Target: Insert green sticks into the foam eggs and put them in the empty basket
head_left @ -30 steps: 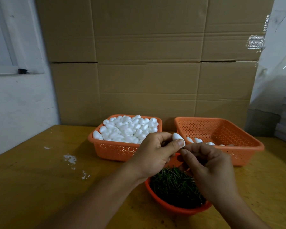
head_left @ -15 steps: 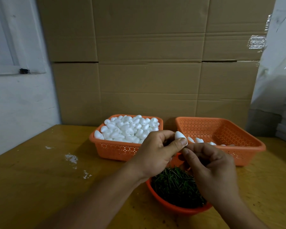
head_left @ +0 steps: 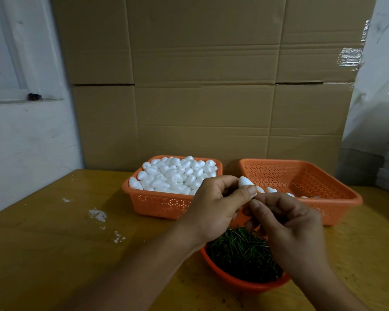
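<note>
Head view: a white foam egg (head_left: 244, 182) was pinched between thumb and curled fingers of the left hand (head_left: 213, 207) at frame centre, above the bowl of green sticks (head_left: 243, 254). The right hand (head_left: 288, 230), fingers curled close beneath the egg, touched the left thumb; whether a stick was held could not be told. The full basket (head_left: 162, 203) was seen centre-left, and the nearly empty basket (head_left: 337, 198), holding a few eggs, centre-right.

A small packing or craft workroom is showing here: flattened cardboard boxes (head_left: 202, 86) are leaning against the wall behind a worn wooden table (head_left: 54, 254), where orange plastic baskets (head_left: 164, 204) are sitting, holding bulk foam eggs (head_left: 175, 175).
</note>
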Motion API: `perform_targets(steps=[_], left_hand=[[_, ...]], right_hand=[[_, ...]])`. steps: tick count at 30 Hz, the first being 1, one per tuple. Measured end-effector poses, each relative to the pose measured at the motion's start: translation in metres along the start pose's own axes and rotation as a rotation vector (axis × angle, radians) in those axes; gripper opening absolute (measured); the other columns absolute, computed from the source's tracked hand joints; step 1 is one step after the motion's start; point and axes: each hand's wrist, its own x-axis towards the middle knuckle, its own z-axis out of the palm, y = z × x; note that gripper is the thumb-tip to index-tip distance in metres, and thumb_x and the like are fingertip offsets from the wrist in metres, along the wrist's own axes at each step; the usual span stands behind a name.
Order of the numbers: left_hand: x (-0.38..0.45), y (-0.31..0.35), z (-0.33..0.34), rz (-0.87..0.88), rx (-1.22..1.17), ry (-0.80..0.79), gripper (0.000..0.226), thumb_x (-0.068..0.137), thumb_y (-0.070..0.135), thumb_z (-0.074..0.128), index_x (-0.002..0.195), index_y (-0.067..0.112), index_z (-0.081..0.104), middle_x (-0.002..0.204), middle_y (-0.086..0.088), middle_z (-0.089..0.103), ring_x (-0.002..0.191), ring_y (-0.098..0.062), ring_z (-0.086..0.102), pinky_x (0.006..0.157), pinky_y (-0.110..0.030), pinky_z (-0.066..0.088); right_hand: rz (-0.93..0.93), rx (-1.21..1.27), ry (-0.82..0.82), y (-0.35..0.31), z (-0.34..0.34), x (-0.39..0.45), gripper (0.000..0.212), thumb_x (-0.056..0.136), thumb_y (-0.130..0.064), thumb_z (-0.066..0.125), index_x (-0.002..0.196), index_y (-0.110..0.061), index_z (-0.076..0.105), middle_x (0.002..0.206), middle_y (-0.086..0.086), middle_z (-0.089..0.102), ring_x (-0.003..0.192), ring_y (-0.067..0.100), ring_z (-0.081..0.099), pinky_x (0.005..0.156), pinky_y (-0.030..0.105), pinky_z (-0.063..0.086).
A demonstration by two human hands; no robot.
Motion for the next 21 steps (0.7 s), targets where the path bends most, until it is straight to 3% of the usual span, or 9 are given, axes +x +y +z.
perform_targets(steps=[6, 10, 12, 16, 21], left_hand=[[-0.0008, 0.0025, -0.001, 0.071, 0.074, -0.041, 0.017, 0.101, 0.015, 0.06, 0.085, 0.016, 0.066, 0.056, 0.018, 0.059, 0.053, 0.002, 0.055, 0.054, -0.011, 0.042], [-0.0007, 0.0032, -0.0007, 0.147, 0.165, -0.022, 0.015, 0.095, 0.029, 0.063, 0.086, 0.018, 0.066, 0.067, 0.013, 0.062, 0.063, -0.002, 0.057, 0.06, -0.025, 0.048], [-0.0007, 0.0024, 0.0, 0.165, 0.161, -0.011, 0.016, 0.096, 0.029, 0.063, 0.087, 0.016, 0.066, 0.068, 0.013, 0.063, 0.064, -0.002, 0.059, 0.061, -0.024, 0.049], [-0.0023, 0.0039, 0.0033, 0.125, 0.071, -0.011, 0.016, 0.101, 0.018, 0.059, 0.087, 0.013, 0.064, 0.057, 0.018, 0.059, 0.054, 0.002, 0.056, 0.056, -0.011, 0.043], [-0.0011, 0.0014, 0.0053, 0.037, -0.024, -0.011, 0.024, 0.101, 0.023, 0.06, 0.078, 0.021, 0.064, 0.055, 0.009, 0.051, 0.05, -0.003, 0.046, 0.05, -0.019, 0.041]], right_hand=[[-0.01, -0.002, -0.019, -0.0029, 0.0003, 0.0003, 0.008, 0.083, -0.019, 0.066, 0.085, -0.017, 0.074, 0.067, 0.0, 0.075, 0.054, 0.011, 0.069, 0.05, 0.015, 0.051], [0.016, 0.017, -0.002, -0.004, 0.0014, 0.0003, 0.011, 0.083, -0.02, 0.066, 0.087, -0.014, 0.075, 0.064, 0.006, 0.073, 0.053, 0.011, 0.068, 0.051, 0.015, 0.05], [0.02, 0.033, 0.005, -0.0043, 0.0016, 0.0003, 0.009, 0.085, -0.016, 0.067, 0.087, -0.013, 0.074, 0.064, 0.007, 0.073, 0.052, 0.011, 0.068, 0.05, 0.016, 0.05], [0.004, 0.042, 0.009, -0.0048, 0.0014, 0.0009, 0.012, 0.089, -0.002, 0.066, 0.084, -0.011, 0.073, 0.062, 0.004, 0.072, 0.051, 0.01, 0.066, 0.048, 0.015, 0.048], [0.019, 0.045, 0.009, -0.0056, 0.0005, 0.0019, 0.014, 0.09, 0.0, 0.065, 0.083, -0.01, 0.073, 0.064, 0.006, 0.073, 0.052, 0.012, 0.066, 0.048, 0.017, 0.049]])
